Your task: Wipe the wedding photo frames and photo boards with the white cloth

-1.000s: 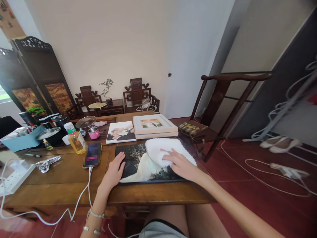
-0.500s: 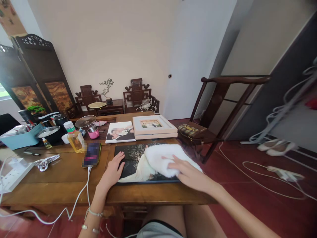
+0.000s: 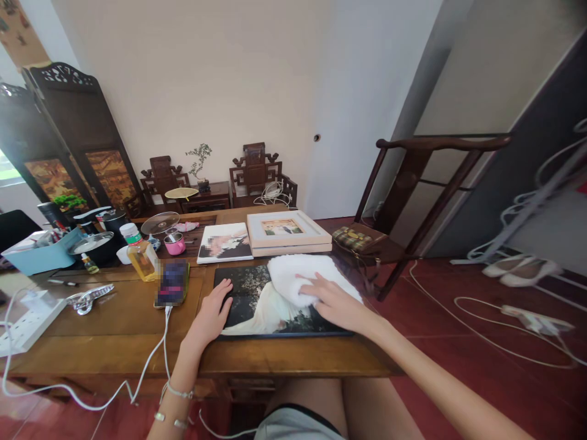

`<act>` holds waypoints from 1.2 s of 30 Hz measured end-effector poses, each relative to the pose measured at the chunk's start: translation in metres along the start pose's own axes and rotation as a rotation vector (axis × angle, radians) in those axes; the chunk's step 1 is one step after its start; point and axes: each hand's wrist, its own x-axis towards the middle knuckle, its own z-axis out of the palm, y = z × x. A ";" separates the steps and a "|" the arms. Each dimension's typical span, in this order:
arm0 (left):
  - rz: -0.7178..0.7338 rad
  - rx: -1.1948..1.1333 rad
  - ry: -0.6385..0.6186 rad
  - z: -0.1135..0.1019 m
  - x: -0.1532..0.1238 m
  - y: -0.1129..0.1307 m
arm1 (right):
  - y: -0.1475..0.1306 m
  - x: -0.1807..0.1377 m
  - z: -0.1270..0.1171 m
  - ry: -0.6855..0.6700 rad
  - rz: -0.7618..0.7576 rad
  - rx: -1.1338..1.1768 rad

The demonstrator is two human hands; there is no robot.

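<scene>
A dark photo panel with a pale gown pictured on it lies flat near the table's front edge. My left hand rests on its left edge, fingers apart and thumb spread. A fluffy white cloth covers the panel's upper right part. My right hand is on the cloth, fingers pressing into it and gripping it against the panel. Part of the panel's right side is hidden by the cloth and by my right hand.
Behind the panel are a white photo board and stacked picture frames. Leftward are a charging phone, an oil-coloured bottle, a pink cup and a power strip. A wooden chair stands at right.
My right hand and the white cloth have slid up and left across the panel, uncovering more of its lower right part. My left hand has stayed in place.
</scene>
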 end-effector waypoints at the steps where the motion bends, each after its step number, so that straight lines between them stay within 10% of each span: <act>1: -0.001 0.000 0.002 0.000 0.000 0.000 | -0.008 -0.015 -0.001 -0.011 0.005 0.009; 10: 0.008 0.006 0.022 0.000 -0.001 0.003 | -0.055 -0.088 -0.017 -0.154 -0.017 0.106; 24: 0.024 0.001 0.014 0.000 -0.001 -0.001 | 0.012 0.050 0.007 0.023 0.004 -0.069; 36: 0.024 -0.005 0.031 0.002 -0.002 0.002 | -0.059 -0.066 -0.009 -0.160 -0.076 0.032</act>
